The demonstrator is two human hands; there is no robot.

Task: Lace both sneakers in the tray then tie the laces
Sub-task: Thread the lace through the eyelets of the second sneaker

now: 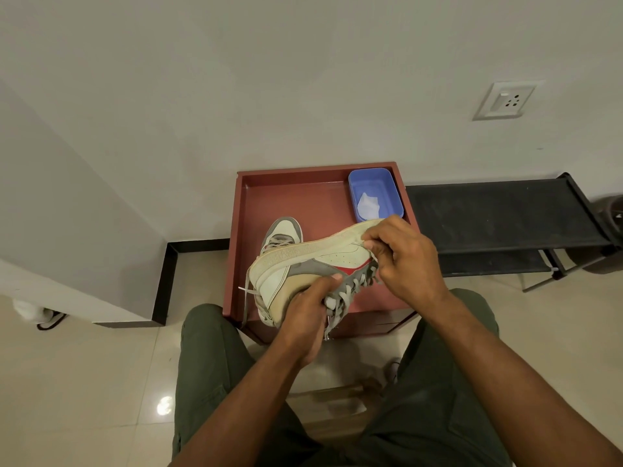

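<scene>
A white, grey and red high-top sneaker [303,261] is held on its side above the red-brown tray [242,230], sole turned away from me. My left hand [308,318] grips its ankle and tongue area. My right hand [401,257] curls round the toe end, fingers at the grey laces [350,291]. Loose lace ends hang down at the heel and under my left hand. The second sneaker [281,232] stands in the tray behind, partly hidden by the held one.
A blue plastic box [357,193] with a white bit inside sits in the tray's far right corner. A black rack [499,214] stands to the right against the wall. My knees in green trousers flank the tray's near edge over a tiled floor.
</scene>
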